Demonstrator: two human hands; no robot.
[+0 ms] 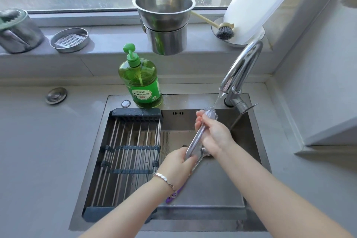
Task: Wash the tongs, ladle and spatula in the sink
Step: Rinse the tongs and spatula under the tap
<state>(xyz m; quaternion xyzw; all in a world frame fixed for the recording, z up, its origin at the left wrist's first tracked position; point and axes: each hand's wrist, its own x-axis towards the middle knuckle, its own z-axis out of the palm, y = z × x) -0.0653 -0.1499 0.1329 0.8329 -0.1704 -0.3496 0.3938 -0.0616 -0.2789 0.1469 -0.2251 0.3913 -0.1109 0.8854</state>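
Steel tongs [195, 141] slant over the sink [249, 127], their upper tip in the water stream [218, 99] from the faucet [242, 67]. My left hand [177, 164] grips the tongs' lower end. Higher up, my right hand [215, 135] is wrapped round the shaft just below the wet tip. A second utensil with a steel shaft and a purple handle [172, 196] lies in the basin under my left wrist; its head is hidden behind my hands. A third utensil is not visible.
A black roll-up drying rack [131, 150] covers the sink's left half. A green dish soap bottle [142, 81] stands behind it. On the sill sit stacked steel pots [164, 21], a dish brush [225, 32], a paper towel roll [251, 6] and a soap dish [69, 39].
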